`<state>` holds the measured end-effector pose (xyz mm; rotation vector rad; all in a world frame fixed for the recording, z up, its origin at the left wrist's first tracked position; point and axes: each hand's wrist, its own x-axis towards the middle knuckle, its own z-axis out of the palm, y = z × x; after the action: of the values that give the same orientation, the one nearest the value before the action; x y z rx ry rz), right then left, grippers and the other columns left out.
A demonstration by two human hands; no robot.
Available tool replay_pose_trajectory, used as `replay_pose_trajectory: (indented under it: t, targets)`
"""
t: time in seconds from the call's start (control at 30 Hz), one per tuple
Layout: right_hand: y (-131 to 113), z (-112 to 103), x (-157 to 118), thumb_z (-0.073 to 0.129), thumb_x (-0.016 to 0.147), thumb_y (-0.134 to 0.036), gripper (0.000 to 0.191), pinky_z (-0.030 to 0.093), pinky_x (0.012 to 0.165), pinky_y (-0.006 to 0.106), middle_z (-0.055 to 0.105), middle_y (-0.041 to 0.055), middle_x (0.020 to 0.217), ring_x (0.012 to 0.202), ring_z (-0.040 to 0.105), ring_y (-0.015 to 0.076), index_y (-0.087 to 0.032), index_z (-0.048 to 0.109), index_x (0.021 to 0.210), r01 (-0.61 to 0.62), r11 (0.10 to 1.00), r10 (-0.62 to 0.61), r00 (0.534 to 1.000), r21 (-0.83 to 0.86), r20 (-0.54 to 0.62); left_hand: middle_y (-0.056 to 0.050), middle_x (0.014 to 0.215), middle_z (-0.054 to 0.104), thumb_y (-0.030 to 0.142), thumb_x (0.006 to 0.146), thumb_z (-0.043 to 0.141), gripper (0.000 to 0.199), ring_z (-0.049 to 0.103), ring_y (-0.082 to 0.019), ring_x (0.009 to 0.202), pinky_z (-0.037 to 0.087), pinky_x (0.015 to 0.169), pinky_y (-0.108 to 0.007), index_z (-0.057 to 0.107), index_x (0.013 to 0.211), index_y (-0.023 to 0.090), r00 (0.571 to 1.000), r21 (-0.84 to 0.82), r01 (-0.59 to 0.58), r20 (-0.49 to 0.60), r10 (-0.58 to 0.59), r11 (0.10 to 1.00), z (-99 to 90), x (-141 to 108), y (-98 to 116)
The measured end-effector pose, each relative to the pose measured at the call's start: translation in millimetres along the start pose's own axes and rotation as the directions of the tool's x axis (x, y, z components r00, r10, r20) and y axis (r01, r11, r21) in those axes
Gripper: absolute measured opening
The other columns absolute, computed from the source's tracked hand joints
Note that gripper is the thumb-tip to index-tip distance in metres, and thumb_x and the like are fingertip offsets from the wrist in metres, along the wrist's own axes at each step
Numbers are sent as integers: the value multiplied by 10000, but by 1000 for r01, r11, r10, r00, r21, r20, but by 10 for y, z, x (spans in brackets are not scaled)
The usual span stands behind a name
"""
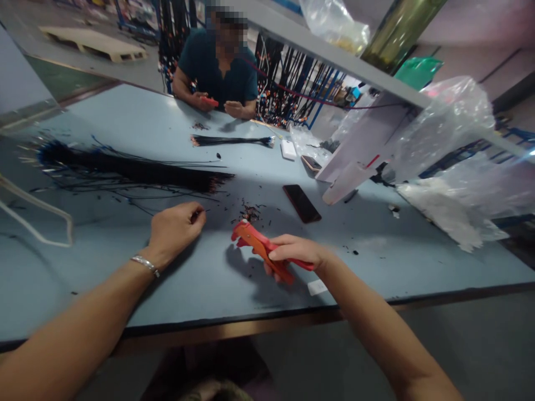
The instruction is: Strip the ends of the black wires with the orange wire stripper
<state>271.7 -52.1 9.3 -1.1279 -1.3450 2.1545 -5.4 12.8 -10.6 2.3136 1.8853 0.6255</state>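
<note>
Red and orange pliers (pixel 261 244) are held in the right hand (pixel 297 250), its fingers wrapped round the handles, the head pointing up and to the left above the table (pixel 196 289). Near that head lies a scatter of small dark scraps (pixel 251 211), so some trimming or stripping seems to have been done already. The left hand (pixel 178 227) is curled nearly closed beside the tool, apart from it; whether a wire is pinched between thumb and finger I cannot tell. Beyond it, a thick bundle of black wires (pixel 146 170) lies across the table, its coppery ends towards the middle and a few strands loose along its edges. How many of these are finished cannot be judged, though the size of the bundle suggests plenty may be left. Farther back, a smaller bundle (pixel 232 141) lies apart, near a co-worker (pixel 217 72) holding another red tool (pixel 210 102).
</note>
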Motion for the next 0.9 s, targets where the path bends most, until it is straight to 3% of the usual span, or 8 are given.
replay_pose_trajectory:
  t: [0.13, 0.3, 0.4, 0.53, 0.63, 0.73, 0.8, 0.9]
  targets:
    - [-79, -98, 362, 608, 756, -291, 275, 537, 454, 268, 713, 80, 670, 510, 681, 206, -99, 628, 952, -87, 996, 87, 996, 16, 37, -55, 902, 745, 355, 879, 443, 288, 668, -243, 858, 351, 600, -295, 703, 910, 235, 1000, 14, 16, -4, -16, 1000, -6, 6, -18]
    - [-202, -266, 442, 555, 804, -293, 188, 539, 457, 267, 707, 72, 633, 477, 671, 196, -120, 601, 862, -49, 995, 68, 972, 88, -227, -57, 880, 741, 347, 878, 443, 291, 667, -252, 843, 348, 587, -303, 706, 894, 222, 1000, 21, 3, -12, -3, 1000, -4, 1, -8]
    - [-195, -158, 372, 592, 775, -280, 253, 540, 466, 261, 722, 80, 678, 505, 687, 201, -99, 621, 951, -35, 998, 40, 994, 52, -105, -57, 902, 744, 333, 880, 442, 300, 670, -250, 854, 358, 594, -301, 716, 911, 216, 1000, 21, -20, -12, 20, 1000, 16, -3, 4]
    - [-187, -27, 455, 619, 755, -257, 224, 528, 440, 250, 713, 65, 635, 457, 665, 187, -104, 632, 919, -53, 998, 52, 998, -19, -46, -58, 918, 745, 326, 876, 447, 301, 668, -246, 859, 370, 607, -298, 720, 943, 216, 1000, 12, -16, -14, 16, 1000, 28, 0, -16]
    - [-241, -109, 559, 603, 766, -237, 171, 517, 406, 261, 704, 76, 618, 431, 649, 191, -100, 618, 868, -109, 992, 100, 984, -56, -146, -57, 896, 742, 321, 875, 450, 290, 666, -247, 848, 356, 595, -299, 715, 922, 216, 1000, 11, -2, -21, 2, 1000, 19, 4, -31]
    - [-295, -187, 621, 588, 795, -247, 151, 529, 412, 274, 698, 73, 620, 443, 652, 195, -111, 598, 861, -62, 997, 49, 956, -35, -290, -64, 896, 741, 317, 879, 453, 281, 664, -249, 841, 346, 588, -303, 713, 908, 215, 1000, 14, -12, -25, 12, 1000, 15, 5, -21]
    - [-312, -161, 667, 577, 813, -260, 167, 543, 439, 278, 703, 77, 641, 471, 666, 199, -110, 604, 882, -30, 1000, 28, 966, -5, -255, -78, 903, 742, 302, 881, 456, 279, 665, -256, 847, 343, 588, -308, 717, 913, 206, 999, 11, -31, -11, 31, 999, 21, 5, -10]
    - [-335, -75, 747, 519, 852, -268, 179, 538, 432, 287, 696, 80, 626, 476, 667, 209, -111, 605, 857, -93, 995, 99, 977, 42, -189, -79, 901, 743, 296, 876, 464, 277, 668, -259, 844, 339, 583, -309, 720, 923, 201, 999, 11, -34, -1, 34, 999, 29, 6, -4]
